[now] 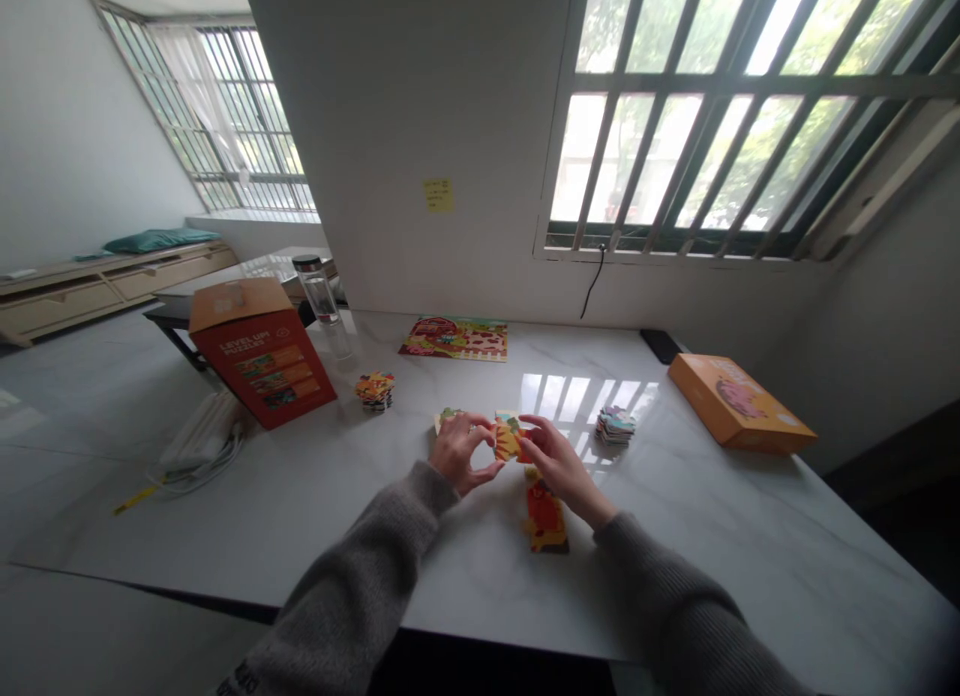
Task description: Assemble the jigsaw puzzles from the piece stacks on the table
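Observation:
My left hand [459, 454] and my right hand [562, 466] meet over the white marble table [750, 536], with their fingertips on both sides of an orange-patterned puzzle piece [508, 439]. A small green-edged piece [448, 417] lies partly hidden behind my left hand. Just below my right palm, a joined strip of red and yellow puzzle pieces [546, 518] lies flat. Two loose stacks of puzzle pieces sit nearby: one [375, 390] to the left, the other [615, 426] to the right.
A red puzzle box [262, 368] stands at the table's left, beside a glass bottle [319, 291]. A flat farm-scene puzzle [453, 338] lies by the wall. An orange box [741, 403] and a black phone [660, 345] lie right. White cables [199, 446] trail left.

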`<state>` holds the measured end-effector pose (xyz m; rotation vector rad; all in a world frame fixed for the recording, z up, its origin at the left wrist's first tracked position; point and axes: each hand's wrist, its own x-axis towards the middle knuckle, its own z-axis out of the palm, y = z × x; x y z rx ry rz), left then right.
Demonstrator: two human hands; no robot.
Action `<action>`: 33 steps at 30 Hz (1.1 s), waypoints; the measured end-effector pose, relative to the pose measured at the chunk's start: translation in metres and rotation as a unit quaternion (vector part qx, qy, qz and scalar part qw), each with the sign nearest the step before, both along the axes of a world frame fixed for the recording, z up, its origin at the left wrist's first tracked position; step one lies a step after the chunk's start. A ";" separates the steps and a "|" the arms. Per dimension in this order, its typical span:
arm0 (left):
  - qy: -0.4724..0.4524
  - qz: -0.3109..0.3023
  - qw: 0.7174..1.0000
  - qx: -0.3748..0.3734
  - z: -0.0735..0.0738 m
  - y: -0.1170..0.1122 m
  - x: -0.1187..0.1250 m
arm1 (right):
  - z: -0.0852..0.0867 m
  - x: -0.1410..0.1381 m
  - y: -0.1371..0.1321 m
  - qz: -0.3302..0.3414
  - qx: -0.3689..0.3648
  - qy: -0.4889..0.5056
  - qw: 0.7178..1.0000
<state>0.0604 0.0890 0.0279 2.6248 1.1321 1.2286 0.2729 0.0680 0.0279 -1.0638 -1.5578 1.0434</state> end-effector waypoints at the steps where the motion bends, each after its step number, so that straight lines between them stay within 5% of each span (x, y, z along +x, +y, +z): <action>1: 0.001 -0.003 1.000 -0.004 -0.003 0.001 0.001 | -0.002 -0.003 0.002 0.002 -0.008 0.015 1.000; 7: 0.038 0.002 0.999 -0.025 -0.009 0.010 -0.003 | -0.011 -0.005 0.013 -0.042 -0.072 0.030 0.996; 12: 0.023 0.111 0.994 -0.005 0.002 0.019 -0.032 | -0.007 0.012 0.013 -0.089 -0.069 0.082 0.990; 18: 0.029 0.218 0.975 -0.027 -0.004 0.035 -0.068 | -0.002 0.016 0.004 -0.061 -0.064 0.063 0.994; 24: 0.110 0.230 0.964 -0.078 -0.003 0.029 -0.060 | -0.003 0.014 0.003 -0.044 -0.055 0.042 0.997; 26: 0.087 0.192 0.976 -0.057 0.000 0.022 -0.051 | -0.003 0.015 0.004 -0.035 -0.054 0.034 0.997; 29: 0.054 0.025 0.998 -0.028 0.001 0.011 -0.029 | -0.002 0.011 0.003 -0.023 -0.037 0.008 0.999; 33: 0.061 -0.119 0.991 -0.016 -0.004 0.001 -0.003 | -0.002 0.004 0.001 0.001 -0.028 0.008 1.000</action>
